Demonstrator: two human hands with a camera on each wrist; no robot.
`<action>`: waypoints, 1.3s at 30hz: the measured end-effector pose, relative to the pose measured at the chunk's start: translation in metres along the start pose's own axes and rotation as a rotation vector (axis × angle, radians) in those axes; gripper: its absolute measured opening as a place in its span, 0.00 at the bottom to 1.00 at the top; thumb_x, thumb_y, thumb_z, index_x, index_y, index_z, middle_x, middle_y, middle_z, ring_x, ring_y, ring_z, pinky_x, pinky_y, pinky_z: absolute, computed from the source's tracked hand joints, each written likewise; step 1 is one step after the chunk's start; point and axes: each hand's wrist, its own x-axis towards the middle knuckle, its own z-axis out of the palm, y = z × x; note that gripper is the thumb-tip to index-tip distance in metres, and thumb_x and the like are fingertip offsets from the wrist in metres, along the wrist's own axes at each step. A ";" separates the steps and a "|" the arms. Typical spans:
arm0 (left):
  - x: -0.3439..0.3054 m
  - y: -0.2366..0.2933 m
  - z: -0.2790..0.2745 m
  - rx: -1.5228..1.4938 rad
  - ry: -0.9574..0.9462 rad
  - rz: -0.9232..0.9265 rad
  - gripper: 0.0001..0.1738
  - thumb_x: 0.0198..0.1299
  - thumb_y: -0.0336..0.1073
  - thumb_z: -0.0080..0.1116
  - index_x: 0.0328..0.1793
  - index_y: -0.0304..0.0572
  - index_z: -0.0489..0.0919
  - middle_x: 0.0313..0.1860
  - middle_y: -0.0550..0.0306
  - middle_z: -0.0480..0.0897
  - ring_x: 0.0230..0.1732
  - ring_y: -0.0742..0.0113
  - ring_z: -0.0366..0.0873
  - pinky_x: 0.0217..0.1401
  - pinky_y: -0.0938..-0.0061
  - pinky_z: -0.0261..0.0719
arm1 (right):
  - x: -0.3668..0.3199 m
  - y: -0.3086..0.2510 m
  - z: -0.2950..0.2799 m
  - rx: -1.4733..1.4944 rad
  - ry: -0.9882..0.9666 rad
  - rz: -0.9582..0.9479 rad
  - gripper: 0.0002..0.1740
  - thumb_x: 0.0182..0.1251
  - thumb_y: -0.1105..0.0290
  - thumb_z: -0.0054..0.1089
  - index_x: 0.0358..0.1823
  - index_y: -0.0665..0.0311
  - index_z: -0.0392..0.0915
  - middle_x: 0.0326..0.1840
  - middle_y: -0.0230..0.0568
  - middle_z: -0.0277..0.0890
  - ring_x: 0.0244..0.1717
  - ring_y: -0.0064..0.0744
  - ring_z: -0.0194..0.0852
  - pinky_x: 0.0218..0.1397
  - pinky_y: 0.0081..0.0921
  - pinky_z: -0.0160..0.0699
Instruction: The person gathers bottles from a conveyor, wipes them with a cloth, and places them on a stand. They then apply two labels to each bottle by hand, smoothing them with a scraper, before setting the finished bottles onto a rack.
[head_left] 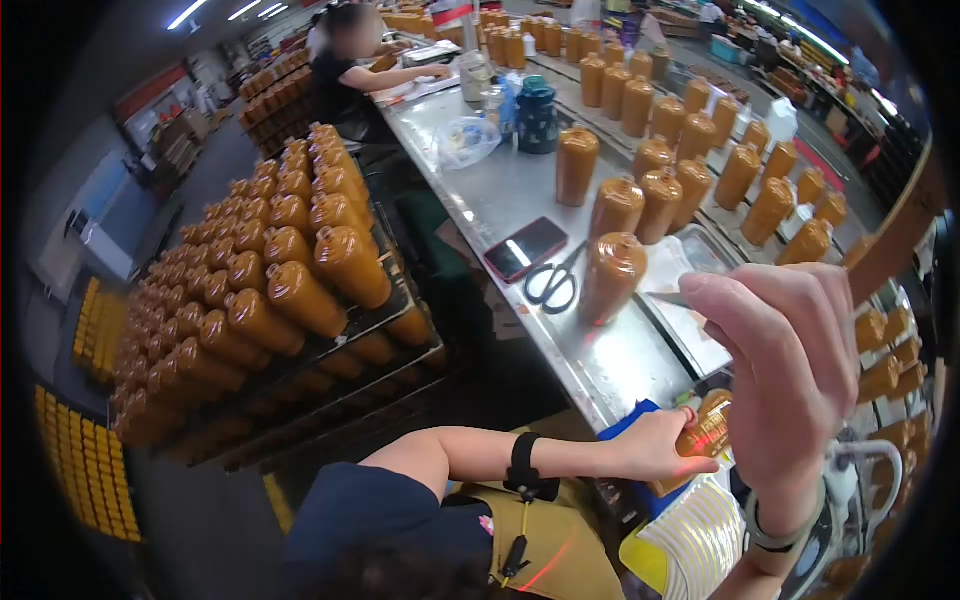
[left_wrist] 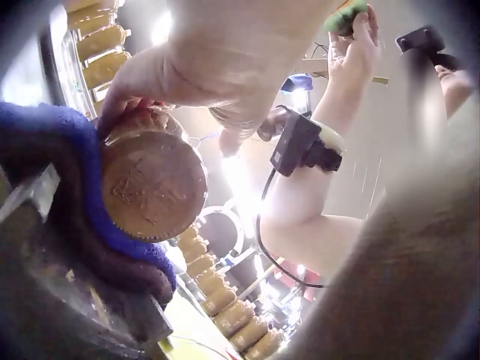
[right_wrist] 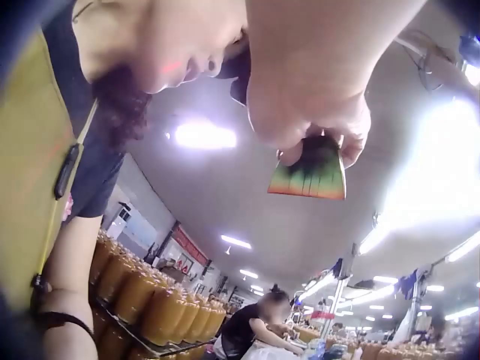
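My left hand point(head_left: 655, 445) grips a glossy brown bottle point(head_left: 714, 420) that lies on its side. In the left wrist view the round base of the bottle point(left_wrist: 154, 187) faces the camera and rests against a blue padded support point(left_wrist: 67, 131). My right hand point(head_left: 785, 365) is raised above the bench, near the head camera. Between its fingertips it pinches a thin, flat green-and-orange piece point(right_wrist: 307, 182) with dark lines, seen in the right wrist view; its exact kind I cannot tell. Beside the bottle lies a white-striped, yellow-edged sheet point(head_left: 690, 535).
Brown bottles point(head_left: 615, 275) stand along the metal bench point(head_left: 480, 205). Scissors point(head_left: 550, 288), a phone point(head_left: 527, 248) and a dark teal jar point(head_left: 537, 115) are also on it. Left of the bench is a loaded bottle rack point(head_left: 270, 300). Another person point(head_left: 350, 80) works at the far end.
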 end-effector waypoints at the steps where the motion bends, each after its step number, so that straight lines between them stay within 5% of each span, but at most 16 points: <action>1: 0.004 -0.001 0.005 -0.012 -0.015 -0.001 0.49 0.53 0.65 0.76 0.59 0.21 0.75 0.49 0.27 0.85 0.53 0.35 0.86 0.58 0.54 0.83 | -0.008 0.002 0.004 0.071 0.006 0.065 0.19 0.56 0.86 0.63 0.51 0.68 0.81 0.42 0.45 0.80 0.40 0.41 0.76 0.45 0.33 0.75; 3: 0.013 -0.007 0.012 0.015 -0.014 0.006 0.52 0.49 0.65 0.77 0.62 0.20 0.74 0.50 0.28 0.85 0.55 0.36 0.85 0.60 0.53 0.83 | -0.034 0.007 0.017 0.220 0.031 0.241 0.16 0.61 0.87 0.58 0.50 0.69 0.78 0.44 0.47 0.76 0.44 0.41 0.75 0.49 0.32 0.74; 6: 0.013 -0.004 -0.008 -0.016 -0.070 -0.159 0.50 0.49 0.61 0.79 0.66 0.25 0.76 0.52 0.36 0.87 0.55 0.48 0.88 0.60 0.59 0.84 | -0.082 0.008 0.001 0.262 -0.017 0.595 0.19 0.61 0.73 0.67 0.53 0.68 0.74 0.41 0.48 0.70 0.40 0.46 0.71 0.44 0.33 0.71; 7: 0.009 0.005 -0.019 -0.237 -0.177 -0.226 0.44 0.53 0.55 0.80 0.66 0.27 0.78 0.54 0.41 0.88 0.54 0.56 0.88 0.58 0.63 0.85 | -0.103 0.013 0.002 0.192 0.141 0.575 0.20 0.61 0.70 0.71 0.51 0.66 0.74 0.38 0.44 0.71 0.37 0.40 0.70 0.42 0.32 0.71; 8: 0.006 0.013 -0.028 -0.446 -0.273 -0.318 0.39 0.56 0.49 0.80 0.65 0.28 0.80 0.55 0.47 0.88 0.52 0.65 0.88 0.56 0.67 0.86 | -0.116 0.004 -0.016 0.211 0.048 0.941 0.23 0.60 0.65 0.77 0.50 0.64 0.73 0.34 0.40 0.71 0.34 0.36 0.71 0.40 0.32 0.73; 9: -0.002 0.004 -0.029 -0.674 -0.320 -0.319 0.34 0.59 0.42 0.79 0.65 0.29 0.80 0.56 0.51 0.87 0.51 0.69 0.87 0.55 0.70 0.87 | -0.142 0.007 -0.012 0.135 0.154 0.939 0.22 0.64 0.65 0.76 0.52 0.64 0.74 0.37 0.39 0.73 0.38 0.32 0.73 0.44 0.31 0.75; 10: -0.005 0.010 -0.038 -0.677 -0.424 -0.366 0.37 0.57 0.43 0.81 0.67 0.28 0.78 0.54 0.54 0.87 0.48 0.70 0.86 0.54 0.71 0.86 | -0.169 0.011 -0.008 0.058 0.260 0.936 0.21 0.67 0.65 0.75 0.54 0.64 0.75 0.41 0.37 0.75 0.42 0.29 0.76 0.48 0.30 0.77; 11: -0.013 0.006 -0.043 -0.682 -0.418 -0.333 0.38 0.57 0.41 0.80 0.69 0.28 0.76 0.52 0.55 0.86 0.45 0.70 0.85 0.51 0.72 0.86 | -0.174 0.002 -0.014 0.058 0.190 1.174 0.19 0.66 0.64 0.77 0.49 0.64 0.78 0.39 0.42 0.79 0.38 0.34 0.79 0.46 0.33 0.79; 15: -0.023 0.008 -0.050 -0.508 -0.390 -0.101 0.46 0.46 0.38 0.80 0.71 0.30 0.71 0.58 0.50 0.82 0.58 0.62 0.83 0.64 0.65 0.81 | -0.206 -0.040 -0.014 0.045 0.326 1.189 0.14 0.67 0.64 0.74 0.42 0.65 0.80 0.38 0.50 0.83 0.42 0.49 0.85 0.49 0.39 0.82; 17: -0.014 0.002 -0.051 -0.347 -0.522 0.108 0.53 0.51 0.45 0.82 0.78 0.29 0.65 0.66 0.45 0.78 0.64 0.59 0.79 0.67 0.63 0.79 | -0.203 -0.073 -0.025 -0.135 0.313 1.201 0.11 0.67 0.64 0.71 0.42 0.64 0.84 0.38 0.52 0.84 0.45 0.56 0.83 0.51 0.45 0.80; 21: -0.002 -0.003 -0.033 -0.163 -0.708 0.279 0.61 0.39 0.34 0.86 0.80 0.32 0.62 0.71 0.49 0.74 0.70 0.58 0.75 0.76 0.60 0.72 | -0.208 -0.140 -0.055 -0.078 0.242 1.360 0.09 0.66 0.65 0.71 0.43 0.61 0.88 0.40 0.49 0.83 0.48 0.54 0.83 0.52 0.45 0.79; 23: -0.021 0.014 -0.005 -0.217 -0.867 0.243 0.71 0.36 0.38 0.90 0.86 0.31 0.54 0.78 0.45 0.69 0.77 0.55 0.69 0.82 0.56 0.64 | -0.213 -0.188 -0.055 -0.358 0.304 1.261 0.13 0.68 0.60 0.67 0.45 0.60 0.88 0.44 0.46 0.85 0.47 0.55 0.84 0.55 0.44 0.81; 25: -0.032 0.045 0.033 -0.330 -1.012 0.604 0.82 0.39 0.48 0.90 0.91 0.36 0.39 0.89 0.35 0.50 0.87 0.42 0.54 0.88 0.48 0.51 | -0.214 -0.249 -0.069 -0.500 0.347 1.441 0.11 0.69 0.64 0.66 0.45 0.62 0.88 0.45 0.46 0.83 0.47 0.52 0.84 0.54 0.40 0.81; 28: -0.033 0.047 0.042 -0.357 -0.920 0.634 0.66 0.58 0.47 0.79 0.91 0.35 0.44 0.89 0.38 0.54 0.87 0.39 0.56 0.87 0.47 0.52 | -0.223 -0.344 -0.087 -0.920 0.442 1.653 0.09 0.72 0.67 0.65 0.45 0.66 0.86 0.42 0.46 0.83 0.45 0.45 0.85 0.52 0.35 0.81; 33: -0.028 0.033 0.052 -0.421 -0.824 0.422 0.41 0.70 0.33 0.66 0.85 0.31 0.60 0.84 0.37 0.64 0.83 0.45 0.64 0.85 0.52 0.60 | -0.230 -0.435 -0.103 -1.480 0.446 1.973 0.11 0.76 0.68 0.64 0.43 0.71 0.83 0.36 0.45 0.78 0.36 0.40 0.77 0.45 0.31 0.76; 39: -0.017 0.019 0.043 -0.357 -0.644 0.361 0.28 0.71 0.27 0.61 0.77 0.30 0.72 0.82 0.39 0.68 0.82 0.52 0.68 0.83 0.56 0.64 | -0.311 -0.397 -0.173 -1.580 0.479 1.677 0.10 0.77 0.67 0.62 0.44 0.69 0.83 0.38 0.47 0.80 0.39 0.45 0.81 0.48 0.34 0.77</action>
